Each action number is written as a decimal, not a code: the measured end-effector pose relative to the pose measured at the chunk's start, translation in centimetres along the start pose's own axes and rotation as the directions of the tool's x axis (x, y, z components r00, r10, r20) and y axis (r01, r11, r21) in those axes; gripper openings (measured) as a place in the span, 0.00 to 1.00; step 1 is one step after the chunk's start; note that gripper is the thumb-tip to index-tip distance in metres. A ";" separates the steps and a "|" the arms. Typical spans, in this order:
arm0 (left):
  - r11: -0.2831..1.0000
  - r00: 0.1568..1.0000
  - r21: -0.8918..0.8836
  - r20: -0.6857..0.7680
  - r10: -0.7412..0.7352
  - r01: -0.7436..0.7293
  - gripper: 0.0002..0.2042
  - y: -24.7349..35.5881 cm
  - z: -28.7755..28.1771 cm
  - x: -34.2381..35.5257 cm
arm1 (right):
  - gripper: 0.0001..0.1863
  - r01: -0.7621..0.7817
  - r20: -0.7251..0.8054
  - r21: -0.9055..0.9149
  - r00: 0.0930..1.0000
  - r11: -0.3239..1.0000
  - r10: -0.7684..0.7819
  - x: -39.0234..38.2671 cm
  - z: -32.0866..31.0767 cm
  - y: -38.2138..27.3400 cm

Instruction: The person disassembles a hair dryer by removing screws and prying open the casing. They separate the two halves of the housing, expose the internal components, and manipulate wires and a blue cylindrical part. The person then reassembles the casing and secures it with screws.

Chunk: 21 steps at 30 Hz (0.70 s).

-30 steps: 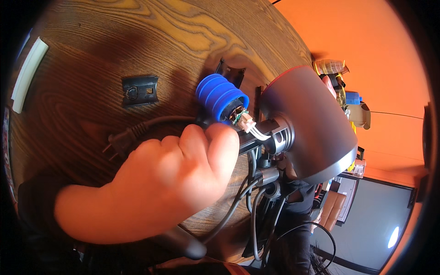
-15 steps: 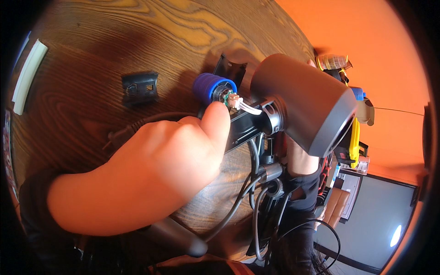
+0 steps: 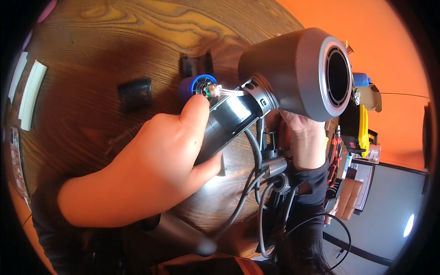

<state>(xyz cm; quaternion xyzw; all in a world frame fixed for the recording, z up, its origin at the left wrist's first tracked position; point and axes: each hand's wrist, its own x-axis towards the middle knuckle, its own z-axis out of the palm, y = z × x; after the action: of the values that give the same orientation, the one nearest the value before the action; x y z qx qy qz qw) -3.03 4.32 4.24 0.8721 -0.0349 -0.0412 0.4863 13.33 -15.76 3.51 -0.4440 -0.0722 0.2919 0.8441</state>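
Note:
A dark grey hair dryer (image 3: 279, 68) is held over the table, its round outlet facing right and its handle angled toward the lower left. The handle's opened black shell (image 3: 233, 120) is in my left hand (image 3: 151, 160), with fingers closed around it. Just above the left thumb is a blue ribbed cylinder (image 3: 186, 88), probably the motor, with a small green circuit board at its end. A white plug connector (image 3: 214, 90) sits there, and white wires (image 3: 233, 93) run from it into the handle's neck. From below, my right hand (image 3: 307, 137) supports the dryer's head; its fingers are mostly hidden.
Two black curved cover pieces lie on the wooden table, one at left (image 3: 135, 94) and another (image 3: 197, 65) behind the cylinder. Grey cables (image 3: 256, 183) loop beneath the dryer. Pale strips (image 3: 33, 94) lie far left. Red-handled tools (image 3: 336, 153) and a yellow item (image 3: 363, 130) stand right.
The dryer has turned, so its round outlet now faces me more. Both hands have shifted, the handle and blue cylinder moving left and up. More of the right hand shows.

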 end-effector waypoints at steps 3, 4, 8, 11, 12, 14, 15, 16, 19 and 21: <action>0.999 0.999 -0.004 -0.023 0.035 -0.035 0.23 -0.1 0.1 0.2 | 0.14 -0.024 -0.026 0.094 0.999 0.995 0.026 0.3 0.7 0.0; 1.000 0.999 -0.011 -0.031 0.023 -0.024 0.22 -0.1 0.2 0.2 | 0.14 0.000 -0.041 0.019 0.999 1.000 0.001 0.2 1.0 0.1; 0.993 0.993 -0.032 0.037 -0.114 0.115 0.21 0.4 0.1 -0.1 | 0.13 0.048 0.001 -0.006 0.999 0.999 -0.048 0.1 1.7 0.2; 0.993 0.993 -0.026 0.037 -0.114 0.115 0.21 0.6 -0.1 -0.2 | 0.12 0.045 0.048 0.010 0.998 0.999 -0.046 0.3 1.3 0.5; 0.997 0.997 0.021 0.008 -0.079 0.079 0.22 0.6 -0.1 -0.2 | 0.13 0.054 0.069 0.034 0.996 0.998 -0.056 0.5 0.9 0.7; 0.992 0.999 0.122 -0.029 -0.022 0.025 0.22 0.8 0.2 -0.4 | 0.21 0.078 0.218 -0.155 0.975 0.985 -0.043 1.0 0.1 0.6; 0.990 0.999 0.142 -0.052 -0.010 0.018 0.22 0.9 0.2 -0.5 | 0.21 0.103 0.276 -0.202 0.960 0.974 -0.044 1.1 -0.2 0.5; 0.985 0.998 0.171 -0.059 -0.010 0.020 0.21 0.9 0.3 -0.6 | 0.21 0.106 0.224 -0.261 0.973 0.960 -0.046 1.1 -0.5 0.5; 0.953 0.995 0.303 -0.096 0.030 0.001 0.19 1.3 0.5 -1.1 | 0.20 0.108 0.277 -0.161 0.959 0.981 -0.060 0.8 -0.9 0.4; 0.915 0.990 0.403 -0.122 0.074 -0.019 0.16 1.9 0.2 -1.4 | 0.20 0.106 0.257 -0.131 0.964 0.986 -0.070 0.4 -0.7 0.5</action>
<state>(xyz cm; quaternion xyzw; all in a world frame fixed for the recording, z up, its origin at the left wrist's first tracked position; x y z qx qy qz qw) -4.50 3.26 5.78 0.9529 -0.0303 0.0374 0.2994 13.77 -15.83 2.65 -0.4594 -0.2194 0.3020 0.8060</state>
